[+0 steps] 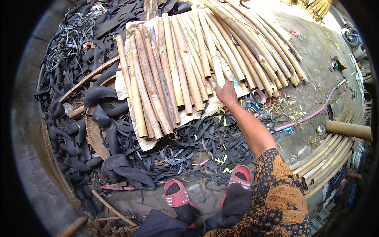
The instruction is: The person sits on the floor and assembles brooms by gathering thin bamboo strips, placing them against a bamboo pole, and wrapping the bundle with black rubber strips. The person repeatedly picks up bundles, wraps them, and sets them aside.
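Your feet in red sandals [179, 194] stand by black rubber strips [197, 146]. Your right hand [226, 94] reaches far and closes on one bamboo pole [213, 55] end, where the poles lie side by side. Your left hand is out of sight.

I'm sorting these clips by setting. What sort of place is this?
Probably an outdoor craft yard for bamboo work. Cut bamboo poles lie in rows on the ground, black rubber strips are heaped beside them, and the right hand reaches one pole.

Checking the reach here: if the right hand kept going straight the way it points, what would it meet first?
The right hand points up and away and already touches a pale bamboo pole; going on, it would likely slide along that pole among its neighbours.
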`<control>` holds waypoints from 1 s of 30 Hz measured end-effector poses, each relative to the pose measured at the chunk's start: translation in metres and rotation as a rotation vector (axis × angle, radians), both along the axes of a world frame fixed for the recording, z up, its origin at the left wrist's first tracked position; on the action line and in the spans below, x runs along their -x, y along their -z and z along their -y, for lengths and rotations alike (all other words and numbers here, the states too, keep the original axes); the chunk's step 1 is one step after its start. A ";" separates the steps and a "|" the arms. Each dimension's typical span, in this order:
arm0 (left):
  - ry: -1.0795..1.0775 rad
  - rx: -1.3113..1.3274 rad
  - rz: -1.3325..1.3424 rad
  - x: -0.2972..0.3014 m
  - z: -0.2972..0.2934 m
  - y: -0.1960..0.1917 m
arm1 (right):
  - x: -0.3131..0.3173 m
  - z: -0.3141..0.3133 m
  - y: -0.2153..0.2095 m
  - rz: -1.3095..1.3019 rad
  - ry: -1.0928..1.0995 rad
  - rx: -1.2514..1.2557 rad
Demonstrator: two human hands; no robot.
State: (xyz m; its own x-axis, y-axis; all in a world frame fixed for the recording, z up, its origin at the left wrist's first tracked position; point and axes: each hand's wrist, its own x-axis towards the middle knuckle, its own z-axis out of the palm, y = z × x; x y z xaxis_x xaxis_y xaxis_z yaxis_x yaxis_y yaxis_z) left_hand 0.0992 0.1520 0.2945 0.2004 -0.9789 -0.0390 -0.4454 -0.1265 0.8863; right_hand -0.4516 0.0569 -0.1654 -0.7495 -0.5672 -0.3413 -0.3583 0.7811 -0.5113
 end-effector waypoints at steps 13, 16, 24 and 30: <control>0.057 -0.038 0.059 0.025 0.006 -0.002 | 0.028 0.002 -0.014 -0.399 -0.206 0.016; 0.055 -0.051 0.101 0.031 0.008 -0.005 | 0.006 0.022 -0.002 -0.309 -0.179 0.024; -0.365 -0.003 0.148 0.039 0.006 0.002 | 0.015 0.066 0.031 -0.129 -0.039 0.152; -0.240 -0.012 0.144 0.040 0.011 -0.003 | 0.021 0.059 0.013 0.937 0.135 0.566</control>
State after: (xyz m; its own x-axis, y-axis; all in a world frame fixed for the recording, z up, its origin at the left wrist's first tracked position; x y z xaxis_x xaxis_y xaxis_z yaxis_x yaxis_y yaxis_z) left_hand 0.0589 0.1411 0.2980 0.4304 -0.9026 -0.0048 -0.5227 -0.2535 0.8140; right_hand -0.4727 -0.0022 -0.1789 -0.3965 -0.7541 -0.5236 0.4290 0.3520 -0.8319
